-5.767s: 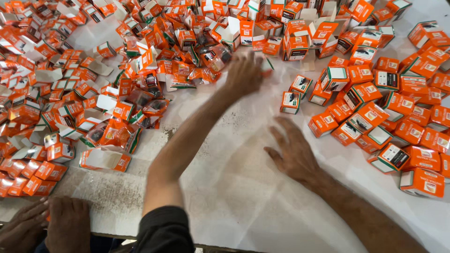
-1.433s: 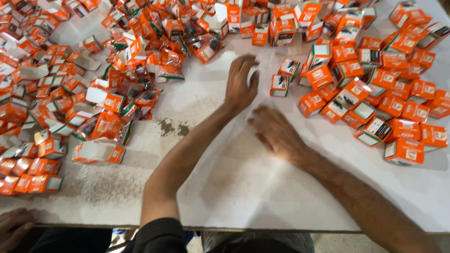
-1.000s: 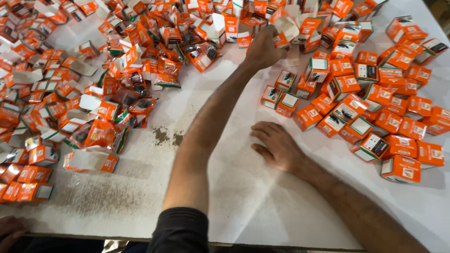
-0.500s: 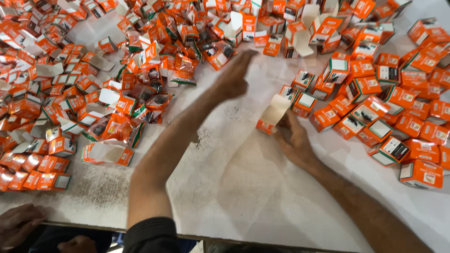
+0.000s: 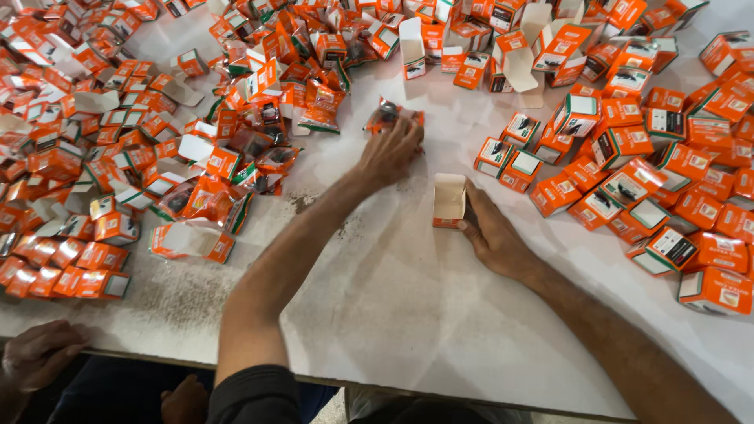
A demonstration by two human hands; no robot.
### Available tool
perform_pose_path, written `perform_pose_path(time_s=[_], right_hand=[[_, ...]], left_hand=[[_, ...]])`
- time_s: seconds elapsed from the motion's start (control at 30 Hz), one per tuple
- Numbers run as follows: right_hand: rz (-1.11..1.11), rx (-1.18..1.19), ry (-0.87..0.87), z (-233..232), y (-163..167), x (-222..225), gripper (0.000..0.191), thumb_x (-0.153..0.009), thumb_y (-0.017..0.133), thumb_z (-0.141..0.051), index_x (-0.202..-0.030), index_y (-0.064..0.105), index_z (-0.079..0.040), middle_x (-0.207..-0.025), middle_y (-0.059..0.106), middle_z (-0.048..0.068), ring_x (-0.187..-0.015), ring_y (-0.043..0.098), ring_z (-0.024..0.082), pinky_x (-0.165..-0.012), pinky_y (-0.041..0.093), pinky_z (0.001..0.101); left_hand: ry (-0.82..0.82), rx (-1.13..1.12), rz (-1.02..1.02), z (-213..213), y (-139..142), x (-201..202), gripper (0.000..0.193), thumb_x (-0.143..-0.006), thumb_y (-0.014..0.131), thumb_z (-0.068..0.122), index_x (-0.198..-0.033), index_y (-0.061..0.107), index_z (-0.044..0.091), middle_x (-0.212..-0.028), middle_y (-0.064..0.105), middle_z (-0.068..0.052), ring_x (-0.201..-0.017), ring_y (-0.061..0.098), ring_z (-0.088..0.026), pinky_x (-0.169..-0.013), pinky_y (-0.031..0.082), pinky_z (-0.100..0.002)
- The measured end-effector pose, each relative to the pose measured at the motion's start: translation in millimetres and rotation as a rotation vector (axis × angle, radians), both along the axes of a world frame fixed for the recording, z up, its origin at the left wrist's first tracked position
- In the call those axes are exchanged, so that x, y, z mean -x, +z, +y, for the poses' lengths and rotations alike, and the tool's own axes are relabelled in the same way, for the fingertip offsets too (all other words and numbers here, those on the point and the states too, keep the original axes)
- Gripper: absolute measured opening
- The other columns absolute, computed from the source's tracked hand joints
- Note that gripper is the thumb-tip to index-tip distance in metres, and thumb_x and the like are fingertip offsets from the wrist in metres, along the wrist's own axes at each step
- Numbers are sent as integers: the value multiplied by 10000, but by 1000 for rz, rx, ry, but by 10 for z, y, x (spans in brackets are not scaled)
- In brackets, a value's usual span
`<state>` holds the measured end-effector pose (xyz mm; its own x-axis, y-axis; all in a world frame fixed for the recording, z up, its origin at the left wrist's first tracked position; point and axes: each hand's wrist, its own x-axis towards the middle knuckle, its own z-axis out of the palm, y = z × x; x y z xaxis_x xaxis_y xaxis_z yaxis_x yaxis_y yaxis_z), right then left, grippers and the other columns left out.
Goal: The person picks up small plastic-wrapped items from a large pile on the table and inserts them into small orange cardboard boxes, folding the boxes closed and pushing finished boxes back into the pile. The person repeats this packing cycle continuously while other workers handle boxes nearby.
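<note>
Hands working amid orange cartons: the left hand point(image 5: 390, 149) is closing around a crinkled orange packet point(image 5: 386, 115) at twelve o'clock on the white desk point(image 5: 408, 314), while the right hand point(image 5: 493, 235) is gripping an open small box point(image 5: 449, 200), flap up, apparently steadying it. Sealed boxes point(image 5: 628, 169) are massing at three o'clock.

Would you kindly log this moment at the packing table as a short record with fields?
Surface: white table, scuffed and stained
Left hand: reaching forward, fingers on a small orange wrapped packet
Right hand: steadying an open orange carton, flap up
Left side: loose heap of open cartons and packets
Right side: closed orange cartons grouped together
Other people: another person's hand at the near left edge
</note>
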<state>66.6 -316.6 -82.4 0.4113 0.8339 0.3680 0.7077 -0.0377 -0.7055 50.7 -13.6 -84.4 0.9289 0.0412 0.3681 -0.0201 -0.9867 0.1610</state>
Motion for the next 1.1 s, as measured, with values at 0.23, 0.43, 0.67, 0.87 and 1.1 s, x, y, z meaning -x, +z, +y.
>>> perform_pose_path(time_s=[0.23,0.43,0.67,0.87,1.1], right_hand=[[54,44,22,12,121,37,557,-988,580,-93,-1498,384,17,-1314,600,238,-1225,587,386,-1019,472,446],[256,18,52,4,174,109,502,-974,598,-62,-1453,456,-5,-1253,659,179,-1156,695,311,-956,571,382],[32,-44,37,6,190,133,562,-923,647,-21,-1445,445,29,-1302,631,232,-1217,647,369,-980,534,420],[19,9,22,17,168,159,572,-929,678,-82,-1441,449,29,-1284,634,240,-1175,641,394,-954,528,442],[-41,-6,18,26,39,118,627,-963,661,-108,-1502,370,30,-1355,610,260,-1222,620,418,-986,520,455]], left_hand=[[-56,691,-538,-767,483,1134,353,-954,682,-63,-1258,546,53,-1084,668,-143,-952,726,-281,-876,608,-356],[-429,228,-643,-1312,435,1463,520,-830,767,-158,-1279,546,-14,-1247,653,-218,-1192,670,-357,-980,594,-421],[-210,89,-486,-1305,313,1256,394,-922,761,169,-1280,662,38,-1273,634,-119,-1435,472,-392,-1265,225,-624],[-8,148,-460,-1443,254,1165,160,-907,714,174,-1055,704,114,-1471,390,-225,-1431,310,-510,-1177,185,-660],[213,909,-309,-1466,178,986,381,-897,679,139,-1209,506,4,-1334,499,-217,-910,683,-299,-808,567,-383]])
